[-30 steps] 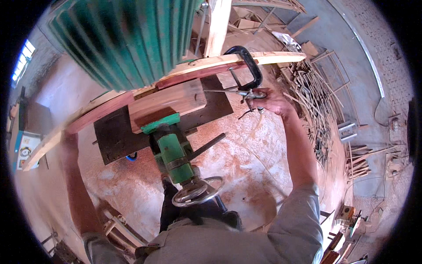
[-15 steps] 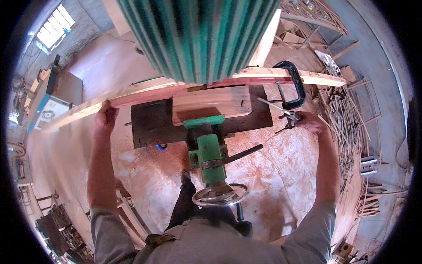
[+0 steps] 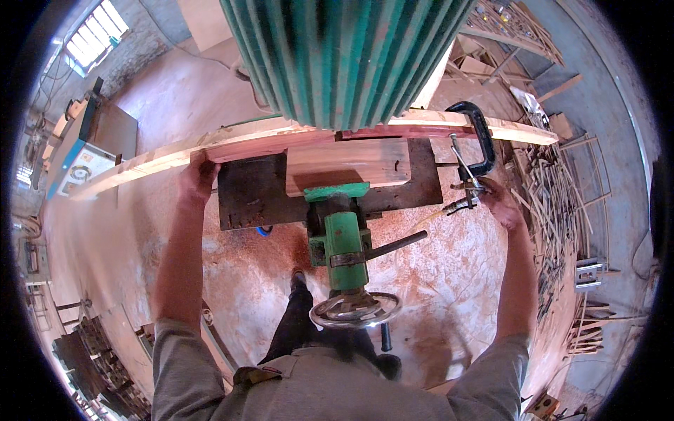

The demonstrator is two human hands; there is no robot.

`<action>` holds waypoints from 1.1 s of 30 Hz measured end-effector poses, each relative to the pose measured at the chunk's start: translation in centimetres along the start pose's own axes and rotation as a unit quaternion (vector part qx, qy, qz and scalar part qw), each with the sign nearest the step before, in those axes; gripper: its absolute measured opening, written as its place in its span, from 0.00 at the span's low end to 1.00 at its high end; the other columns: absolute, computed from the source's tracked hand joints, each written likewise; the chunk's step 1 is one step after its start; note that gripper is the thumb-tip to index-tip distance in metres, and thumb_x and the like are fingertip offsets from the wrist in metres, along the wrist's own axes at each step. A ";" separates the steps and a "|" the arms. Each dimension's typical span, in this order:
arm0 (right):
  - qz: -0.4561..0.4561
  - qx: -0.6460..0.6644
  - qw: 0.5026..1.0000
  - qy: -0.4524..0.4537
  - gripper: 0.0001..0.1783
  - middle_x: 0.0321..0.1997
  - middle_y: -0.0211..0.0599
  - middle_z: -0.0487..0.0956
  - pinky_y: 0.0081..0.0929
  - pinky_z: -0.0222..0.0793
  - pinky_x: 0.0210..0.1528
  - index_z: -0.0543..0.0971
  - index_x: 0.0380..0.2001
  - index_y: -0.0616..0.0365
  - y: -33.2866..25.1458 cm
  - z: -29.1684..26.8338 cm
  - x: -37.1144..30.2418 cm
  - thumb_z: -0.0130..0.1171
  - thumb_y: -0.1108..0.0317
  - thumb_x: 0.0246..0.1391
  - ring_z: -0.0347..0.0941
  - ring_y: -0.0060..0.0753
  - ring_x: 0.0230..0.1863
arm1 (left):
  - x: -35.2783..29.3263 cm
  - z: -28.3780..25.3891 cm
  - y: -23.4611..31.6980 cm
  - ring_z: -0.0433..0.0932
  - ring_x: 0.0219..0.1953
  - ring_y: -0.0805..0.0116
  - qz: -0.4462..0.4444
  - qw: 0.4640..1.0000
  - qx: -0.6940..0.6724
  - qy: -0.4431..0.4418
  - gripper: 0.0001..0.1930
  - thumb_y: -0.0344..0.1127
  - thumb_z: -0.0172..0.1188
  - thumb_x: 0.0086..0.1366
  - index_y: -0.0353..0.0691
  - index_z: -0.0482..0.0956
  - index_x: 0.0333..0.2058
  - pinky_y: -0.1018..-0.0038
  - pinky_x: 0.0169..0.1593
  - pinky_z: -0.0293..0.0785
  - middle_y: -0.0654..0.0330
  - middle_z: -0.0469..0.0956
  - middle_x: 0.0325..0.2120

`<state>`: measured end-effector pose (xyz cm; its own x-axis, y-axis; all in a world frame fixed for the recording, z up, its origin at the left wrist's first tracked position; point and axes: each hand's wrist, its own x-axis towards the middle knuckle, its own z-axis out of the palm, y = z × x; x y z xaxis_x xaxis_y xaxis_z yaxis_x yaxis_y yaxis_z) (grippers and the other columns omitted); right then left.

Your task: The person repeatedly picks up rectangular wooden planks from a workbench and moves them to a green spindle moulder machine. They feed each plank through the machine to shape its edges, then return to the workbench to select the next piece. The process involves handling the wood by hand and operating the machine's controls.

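Observation:
My left hand (image 3: 199,177) is closed around the left end of a reddish wood strip (image 3: 253,146), which lies along a long pale board (image 3: 161,154). On the right, my right hand (image 3: 500,203) is wrapped round what looks like an air blow gun (image 3: 472,188) with a thin metal nozzle, just below a black C-clamp (image 3: 486,137). The C-clamp sits over the pale board. Between my hands, a pinkish wood block (image 3: 347,163) rests on a dark metal plate (image 3: 246,200), against a green clamp jaw (image 3: 337,191).
A green ribbed motor housing (image 3: 351,63) overhangs the board and hides its middle. Toward me stand a lever (image 3: 397,245) and a chrome handwheel (image 3: 356,309). Thin wood offcuts (image 3: 554,224) are piled at right; a cabinet (image 3: 98,144) stands at left.
My left hand has shifted right along the board to the reddish strip's end. The blow gun in my right hand has turned, its nozzle now pointing more away from me.

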<state>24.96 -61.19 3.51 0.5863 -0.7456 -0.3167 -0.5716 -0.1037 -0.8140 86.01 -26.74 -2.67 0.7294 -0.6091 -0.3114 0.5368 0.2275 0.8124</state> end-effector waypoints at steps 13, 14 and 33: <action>-0.068 0.100 0.956 0.267 0.22 0.47 0.41 0.75 0.26 0.65 0.49 0.70 0.50 0.66 -3.3 1.6 -4.5 0.54 0.64 0.55 0.71 0.30 0.46 | -0.1 0.4 -1.9 0.75 0.34 0.69 0.056 0.995 0.083 0.009 0.08 0.36 0.53 0.64 0.41 0.73 0.39 0.74 0.37 0.77 0.61 0.74 0.31; -0.078 0.157 0.938 0.298 0.21 0.46 0.41 0.75 0.26 0.66 0.48 0.71 0.49 0.66 -4.5 3.0 -5.2 0.53 0.63 0.56 0.72 0.29 0.44 | -0.5 0.3 -1.8 0.75 0.35 0.69 0.056 0.994 0.089 0.020 0.08 0.36 0.53 0.63 0.40 0.73 0.39 0.74 0.38 0.77 0.61 0.74 0.32; -0.133 -0.018 0.991 0.001 0.25 0.12 0.35 0.70 0.29 0.63 0.23 0.76 0.18 0.62 -28.4 29.2 -7.6 0.50 0.51 0.57 0.64 0.25 0.17 | -0.3 2.2 -2.3 0.77 0.38 0.63 -0.010 0.994 0.028 0.106 0.16 0.31 0.53 0.61 0.32 0.68 0.46 0.70 0.41 0.79 0.55 0.74 0.38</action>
<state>53.53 -33.33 14.80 0.7181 -0.6897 -0.0927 -0.4172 -0.3200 -0.8506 83.63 -28.76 -3.41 0.7947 -0.4381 -0.4202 0.5326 0.1710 0.8289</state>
